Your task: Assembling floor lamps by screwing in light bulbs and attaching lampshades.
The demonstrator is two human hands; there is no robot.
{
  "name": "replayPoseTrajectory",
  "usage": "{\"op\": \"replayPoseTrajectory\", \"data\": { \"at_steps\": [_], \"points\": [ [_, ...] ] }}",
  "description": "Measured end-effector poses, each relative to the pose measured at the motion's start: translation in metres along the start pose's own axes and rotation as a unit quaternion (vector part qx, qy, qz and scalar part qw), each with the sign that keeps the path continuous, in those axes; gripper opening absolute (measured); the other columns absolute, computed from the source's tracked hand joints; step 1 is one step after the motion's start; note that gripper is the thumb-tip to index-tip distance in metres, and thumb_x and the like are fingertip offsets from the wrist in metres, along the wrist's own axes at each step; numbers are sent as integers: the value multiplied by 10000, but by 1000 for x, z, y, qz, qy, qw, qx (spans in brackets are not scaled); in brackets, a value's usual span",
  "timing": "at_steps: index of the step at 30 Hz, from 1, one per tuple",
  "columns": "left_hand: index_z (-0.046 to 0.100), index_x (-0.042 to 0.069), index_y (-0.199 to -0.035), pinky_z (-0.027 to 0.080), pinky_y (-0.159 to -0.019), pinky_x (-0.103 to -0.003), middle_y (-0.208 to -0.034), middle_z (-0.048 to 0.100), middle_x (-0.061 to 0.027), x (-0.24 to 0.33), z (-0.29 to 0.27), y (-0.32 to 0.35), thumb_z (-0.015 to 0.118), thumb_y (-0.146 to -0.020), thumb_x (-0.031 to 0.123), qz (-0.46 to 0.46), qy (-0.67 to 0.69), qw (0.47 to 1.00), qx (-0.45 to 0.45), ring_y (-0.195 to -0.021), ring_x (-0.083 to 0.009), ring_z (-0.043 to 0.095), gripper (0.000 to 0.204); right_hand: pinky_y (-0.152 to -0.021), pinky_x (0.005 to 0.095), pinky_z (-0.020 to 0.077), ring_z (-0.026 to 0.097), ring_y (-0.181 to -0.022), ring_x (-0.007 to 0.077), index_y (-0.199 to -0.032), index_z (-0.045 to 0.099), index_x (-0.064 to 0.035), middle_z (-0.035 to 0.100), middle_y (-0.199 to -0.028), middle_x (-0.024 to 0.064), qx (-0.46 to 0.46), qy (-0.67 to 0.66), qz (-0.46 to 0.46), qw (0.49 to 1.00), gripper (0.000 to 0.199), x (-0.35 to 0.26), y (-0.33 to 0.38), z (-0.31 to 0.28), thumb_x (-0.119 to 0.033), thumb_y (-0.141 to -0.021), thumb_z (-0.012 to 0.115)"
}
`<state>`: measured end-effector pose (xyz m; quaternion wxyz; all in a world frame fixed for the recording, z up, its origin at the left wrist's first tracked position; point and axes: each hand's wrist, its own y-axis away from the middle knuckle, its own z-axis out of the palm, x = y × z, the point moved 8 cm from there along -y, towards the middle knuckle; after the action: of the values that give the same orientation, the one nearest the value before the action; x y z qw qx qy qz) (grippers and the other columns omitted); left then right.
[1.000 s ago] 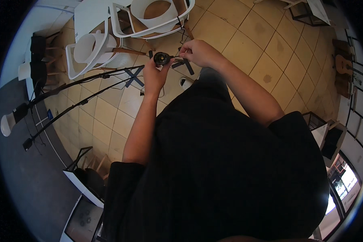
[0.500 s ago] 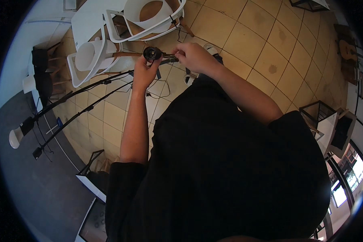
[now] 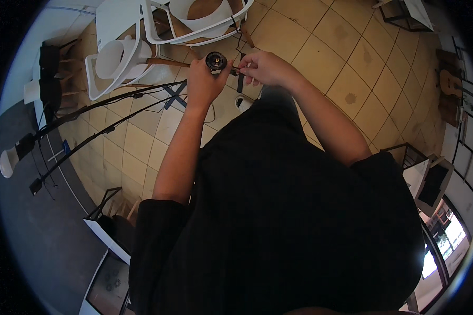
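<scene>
My left hand is wrapped around a black lamp socket. The socket's round opening faces up, with a brass-coloured contact inside. To its right, my right hand is closed in a pinch at a thin dark part beside the socket; the fingers mostly hide it, so I cannot tell what it is. Two long black stand poles run from near my left hand toward the far left. A white bulb sits in a black holder at one pole's outer end.
White armchairs with wooden legs stand beyond my left hand, next to a white table. Dark crossed stand legs and a cable are on the tiled floor. At the far right is a guitar.
Both hands have shifted right in the picture with the socket, as the whole view has turned slightly. My right fingers have spread a little but stay beside the socket.
</scene>
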<state>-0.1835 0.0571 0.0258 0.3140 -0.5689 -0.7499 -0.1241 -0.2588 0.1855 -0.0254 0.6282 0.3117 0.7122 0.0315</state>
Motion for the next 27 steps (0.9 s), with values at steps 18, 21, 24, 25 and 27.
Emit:
{"op": "replayPoseTrajectory", "data": {
  "at_steps": [18, 21, 24, 25, 27],
  "points": [
    [695, 87, -877, 472, -690, -437, -776, 663, -110, -4, -6, 25, 765, -798, 388, -50, -41, 997, 49, -814, -351, 568, 319, -526, 247, 503, 659, -606, 130, -899, 636, -26, 662, -693, 60, -104, 22, 107, 989, 297, 11, 9, 10, -308, -982, 597],
    [698, 90, -875, 473, -702, -428, -766, 662, -104, 2, -14, 22, 768, -795, 390, -79, -72, 993, 39, -828, -344, 570, 319, -550, 242, 510, 644, -620, 116, -942, 636, -20, 650, -718, 53, -55, 14, 94, 994, 249, 7, 12, 6, -266, -976, 613],
    [709, 82, -881, 473, -712, -432, -781, 664, -96, 6, -25, 23, 795, -757, 398, -85, -58, 994, 41, -818, -341, 568, 350, -607, 246, 524, 644, -682, 110, -995, 628, -9, 654, -771, 48, -74, 10, 30, 997, 215, 14, 7, 12, -222, -978, 608],
    [700, 67, -906, 468, -738, -427, -843, 671, -104, 7, -27, 24, 811, -739, 405, -78, -73, 994, 33, -838, -339, 565, 393, -607, 246, 524, 644, -682, 110, -995, 628, -9, 654, -771, 48, -87, 16, 28, 996, 215, 15, 8, 14, -222, -978, 608],
    [691, 52, -930, 463, -763, -422, -904, 677, -112, 5, -30, 31, 828, -721, 412, -85, -92, 992, 30, -858, -338, 562, 439, -642, 267, 533, 669, -701, 136, -1027, 630, 20, 683, -795, 84, -104, -14, -7, 994, 269, 11, 10, 14, -240, -961, 629]
  ]
}}
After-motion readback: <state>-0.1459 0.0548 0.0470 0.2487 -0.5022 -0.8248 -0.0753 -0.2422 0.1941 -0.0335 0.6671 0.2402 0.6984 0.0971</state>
